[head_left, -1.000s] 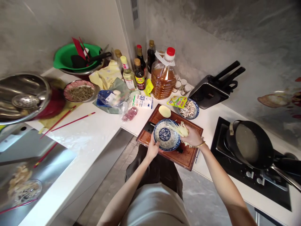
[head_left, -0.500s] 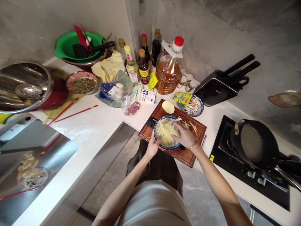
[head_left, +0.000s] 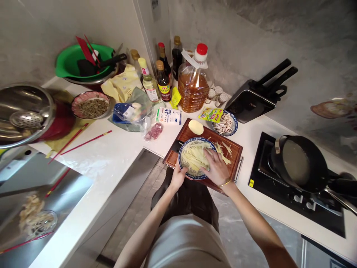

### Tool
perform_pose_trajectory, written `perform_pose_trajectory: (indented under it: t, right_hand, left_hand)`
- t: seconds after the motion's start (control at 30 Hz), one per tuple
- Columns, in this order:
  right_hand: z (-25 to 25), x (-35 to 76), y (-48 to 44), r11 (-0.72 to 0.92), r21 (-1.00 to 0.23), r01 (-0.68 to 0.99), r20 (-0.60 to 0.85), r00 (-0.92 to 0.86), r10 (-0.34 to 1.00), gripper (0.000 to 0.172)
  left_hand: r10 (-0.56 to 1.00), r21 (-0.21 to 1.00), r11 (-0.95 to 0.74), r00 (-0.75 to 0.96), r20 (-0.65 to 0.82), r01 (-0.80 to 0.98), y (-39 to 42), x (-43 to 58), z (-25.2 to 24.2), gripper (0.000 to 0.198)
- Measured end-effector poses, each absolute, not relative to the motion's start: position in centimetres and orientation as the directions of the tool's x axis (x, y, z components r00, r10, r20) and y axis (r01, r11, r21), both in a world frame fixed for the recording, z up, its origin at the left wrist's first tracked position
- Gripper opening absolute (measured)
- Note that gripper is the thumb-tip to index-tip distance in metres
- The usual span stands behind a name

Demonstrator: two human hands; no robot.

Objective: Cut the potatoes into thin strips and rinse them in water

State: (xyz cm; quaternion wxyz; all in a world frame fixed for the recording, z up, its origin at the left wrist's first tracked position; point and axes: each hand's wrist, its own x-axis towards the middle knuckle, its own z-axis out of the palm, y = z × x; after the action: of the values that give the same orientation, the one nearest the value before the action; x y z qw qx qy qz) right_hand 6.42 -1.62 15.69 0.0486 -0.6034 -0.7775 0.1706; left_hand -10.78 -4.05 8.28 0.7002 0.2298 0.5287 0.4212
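Note:
A blue-rimmed bowl point(head_left: 197, 178) of pale potato strips point(head_left: 193, 156) is over the front left of the wooden cutting board point(head_left: 237, 147). My left hand point(head_left: 177, 176) grips the bowl's near left side, thumb on the rim. My right hand point(head_left: 216, 169) reaches over the right rim; its fingers and thumb are apart and touch the strips. A peeled potato half point(head_left: 196, 127) lies at the board's back edge. Loose strips point(head_left: 226, 149) are scattered right of the bowl. A dark knife point(head_left: 176, 145) sits on the board, partly hidden by the bowl.
Sliced mushrooms fill a bowl point(head_left: 227, 124) behind the board, near a black knife block point(head_left: 251, 102). On the right, a wok point(head_left: 312, 163) holding liquid sits on the stove. An oil jug point(head_left: 192, 89), seasoning bottles and packaged meat point(head_left: 154, 131) are at the back; the sink point(head_left: 67, 193) is left.
The view has shifted a little. My right hand has moved slightly toward me across the strips, and more loose strips show on the board. My left hand still holds the bowl.

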Motion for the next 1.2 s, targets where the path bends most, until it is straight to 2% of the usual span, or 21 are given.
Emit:
perform_pose_trajectory:
  t: [0.1,0.2,0.27,0.43,0.53,0.6,0.67,0.73,0.8,0.87,1.0,1.2]
  right_hand:
    - [15.1,7.4,-1.4,0.104,-0.293,0.950,-0.291,-0.192,0.937,0.090]
    - [13.5,6.8,-0.7,0.087,-0.318,0.944,-0.393,-0.215,0.894,0.091]
    - [12.7,6.1,-0.5,0.070,-0.358,0.931,-0.408,-0.223,0.885,0.089]
    - [14.0,6.5,-0.9,0.100,-0.562,0.821,-0.265,-0.294,0.919,0.088]
    - [14.9,9.5,-0.2,0.091,-0.726,0.682,-0.153,-0.289,0.945,0.068]
    - [14.1,12.0,0.9,0.030,-0.751,0.659,-0.142,-0.205,0.968,0.056]
    - [11.9,14.0,1.9,-0.085,-0.642,0.762,-0.161,-0.025,0.987,0.062]
    - [9.2,14.8,2.3,-0.230,-0.470,0.852,-0.234,0.131,0.963,0.089]
    - [6.8,14.4,2.3,-0.263,-0.344,0.901,-0.323,0.150,0.934,0.104]
    - [5.3,13.5,1.9,-0.248,-0.269,0.931,-0.352,0.145,0.925,0.100]
    - [4.6,12.9,1.7,-0.239,-0.218,0.946,-0.330,0.159,0.930,0.076]
    - [4.8,13.0,3.3,-0.204,-0.198,0.959,-0.428,0.103,0.898,0.080]
  left_hand:
    - [0.823,0.764,0.550,0.064,-0.564,-0.336,-4.1,-11.3,8.4,0.065]
    - [0.828,0.772,0.553,0.104,-0.551,-0.314,-4.4,-11.4,8.3,0.061]
    - [0.829,0.775,0.555,0.125,-0.545,-0.302,-4.6,-11.4,8.2,0.061]
    - [0.823,0.767,0.552,0.066,-0.565,-0.328,-4.9,-12.1,8.4,0.064]
    - [0.825,0.776,0.537,0.016,-0.564,-0.330,-5.0,-13.3,8.4,0.063]
    - [0.823,0.780,0.533,-0.014,-0.568,-0.328,-5.2,-14.3,8.3,0.061]
    - [0.822,0.785,0.524,-0.044,-0.567,-0.329,-5.4,-15.2,8.1,0.058]
    - [0.819,0.789,0.519,-0.072,-0.569,-0.328,-5.8,-15.8,7.9,0.057]
    - [0.811,0.787,0.525,-0.091,-0.578,-0.324,-6.1,-16.1,7.8,0.056]
    - [0.803,0.785,0.528,-0.110,-0.586,-0.324,-6.3,-16.2,7.8,0.056]
    - [0.801,0.788,0.527,-0.125,-0.586,-0.319,-6.7,-15.8,7.7,0.057]
    - [0.809,0.784,0.535,-0.075,-0.582,-0.316,-6.9,-14.8,7.4,0.063]
